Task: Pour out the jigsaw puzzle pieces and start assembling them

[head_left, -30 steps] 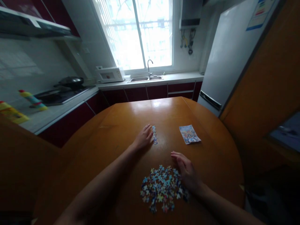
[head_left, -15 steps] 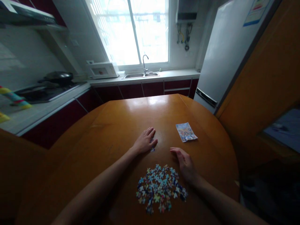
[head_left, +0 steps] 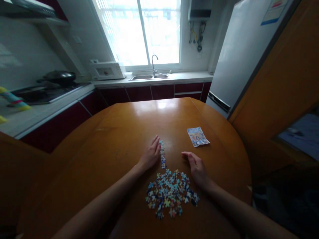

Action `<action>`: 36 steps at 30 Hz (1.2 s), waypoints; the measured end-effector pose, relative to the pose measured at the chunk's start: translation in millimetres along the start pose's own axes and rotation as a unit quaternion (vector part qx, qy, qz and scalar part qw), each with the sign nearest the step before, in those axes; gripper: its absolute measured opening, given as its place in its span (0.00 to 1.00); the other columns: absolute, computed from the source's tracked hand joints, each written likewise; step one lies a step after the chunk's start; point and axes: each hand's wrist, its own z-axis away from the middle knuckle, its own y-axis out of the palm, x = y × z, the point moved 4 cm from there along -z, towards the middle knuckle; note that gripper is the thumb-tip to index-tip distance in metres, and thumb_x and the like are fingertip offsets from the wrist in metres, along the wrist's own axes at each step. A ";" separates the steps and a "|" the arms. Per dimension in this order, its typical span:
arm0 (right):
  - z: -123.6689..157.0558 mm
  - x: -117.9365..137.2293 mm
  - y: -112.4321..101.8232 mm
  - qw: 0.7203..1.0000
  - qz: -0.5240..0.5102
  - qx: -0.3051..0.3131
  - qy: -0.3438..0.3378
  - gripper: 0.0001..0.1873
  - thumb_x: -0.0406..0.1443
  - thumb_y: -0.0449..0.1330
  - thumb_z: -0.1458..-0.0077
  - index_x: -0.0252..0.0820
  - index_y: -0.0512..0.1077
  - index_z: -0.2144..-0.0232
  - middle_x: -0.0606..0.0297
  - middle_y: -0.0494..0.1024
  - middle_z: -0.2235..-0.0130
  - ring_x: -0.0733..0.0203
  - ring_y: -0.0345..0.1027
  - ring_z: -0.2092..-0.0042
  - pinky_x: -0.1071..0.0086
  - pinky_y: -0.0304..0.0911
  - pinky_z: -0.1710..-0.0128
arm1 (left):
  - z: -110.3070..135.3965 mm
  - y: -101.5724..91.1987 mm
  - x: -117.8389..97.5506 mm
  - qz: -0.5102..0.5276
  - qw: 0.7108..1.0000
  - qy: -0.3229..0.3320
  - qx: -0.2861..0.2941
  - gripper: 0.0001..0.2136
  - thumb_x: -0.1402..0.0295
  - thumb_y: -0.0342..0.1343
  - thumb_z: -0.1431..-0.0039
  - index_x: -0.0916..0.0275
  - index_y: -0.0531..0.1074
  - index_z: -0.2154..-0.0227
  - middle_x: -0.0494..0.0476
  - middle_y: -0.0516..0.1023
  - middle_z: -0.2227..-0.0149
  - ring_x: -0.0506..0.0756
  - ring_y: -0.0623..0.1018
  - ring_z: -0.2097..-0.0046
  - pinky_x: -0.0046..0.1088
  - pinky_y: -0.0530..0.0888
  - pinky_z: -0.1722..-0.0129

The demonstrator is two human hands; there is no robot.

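Left hand (head_left: 151, 154) lay flat and open on the round orange-brown wooden table (head_left: 119, 132), palm down, fingers straight, gripping nothing; finger side rested against a short narrow strip of joined blue-and-white jigsaw pieces (head_left: 162, 154). The strip ran away from the person, its near end just above the pile. Right hand (head_left: 196, 167) was also open, standing on its edge with fingers loosely curved and thumb up, nothing held, just beside the upper right edge of a loose heap of small multicoloured jigsaw pieces (head_left: 169, 193). The heap sat between the two forearms, near the table's close edge. Whether the right hand touched the heap could not be told. A small rectangular colourful printed picture card (head_left: 198, 136) lay flat on the table beyond the right hand, apart from it. Further out: grey-white fridge (head_left: 239, 56) at right, steel sink with tap (head_left: 149, 76) under the bright window (head_left: 144, 33), white microwave (head_left: 107, 70), dark wok (head_left: 59, 76) on the hob at left
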 end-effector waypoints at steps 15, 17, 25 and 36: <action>-111.7 -11.3 51.6 0.998 0.053 -0.032 0.031 0.25 0.50 0.47 0.39 0.40 0.72 0.75 0.61 0.75 0.75 0.61 0.67 0.76 0.70 0.59 0.77 | -1.7 -8.6 -1.0 0.016 0.997 0.071 0.002 0.18 0.67 0.48 0.33 0.65 0.73 0.44 0.63 0.75 0.41 0.60 0.72 0.39 0.45 0.68 0.35; -115.8 -10.4 54.0 0.998 0.025 -0.033 0.040 0.25 0.51 0.48 0.40 0.40 0.71 0.75 0.61 0.75 0.76 0.63 0.65 0.78 0.71 0.58 0.80 | -1.2 -8.9 -1.4 0.011 0.996 0.083 0.006 0.17 0.67 0.47 0.32 0.63 0.74 0.45 0.61 0.75 0.42 0.61 0.71 0.38 0.46 0.68 0.35; -113.6 -9.3 52.7 0.999 -0.019 -0.002 0.051 0.26 0.53 0.51 0.41 0.39 0.70 0.76 0.63 0.73 0.77 0.66 0.63 0.80 0.74 0.57 0.83 | -1.6 -4.1 1.7 -0.003 0.996 0.086 0.019 0.17 0.69 0.49 0.33 0.62 0.75 0.46 0.59 0.74 0.41 0.61 0.70 0.38 0.47 0.67 0.35; -116.7 -13.7 50.5 0.996 -0.056 0.019 0.070 0.25 0.52 0.51 0.40 0.38 0.70 0.76 0.64 0.73 0.79 0.67 0.61 0.82 0.75 0.55 0.86 | -2.5 -14.4 3.4 0.057 0.997 0.025 -0.046 0.17 0.73 0.49 0.37 0.63 0.76 0.49 0.59 0.76 0.43 0.58 0.74 0.41 0.44 0.70 0.37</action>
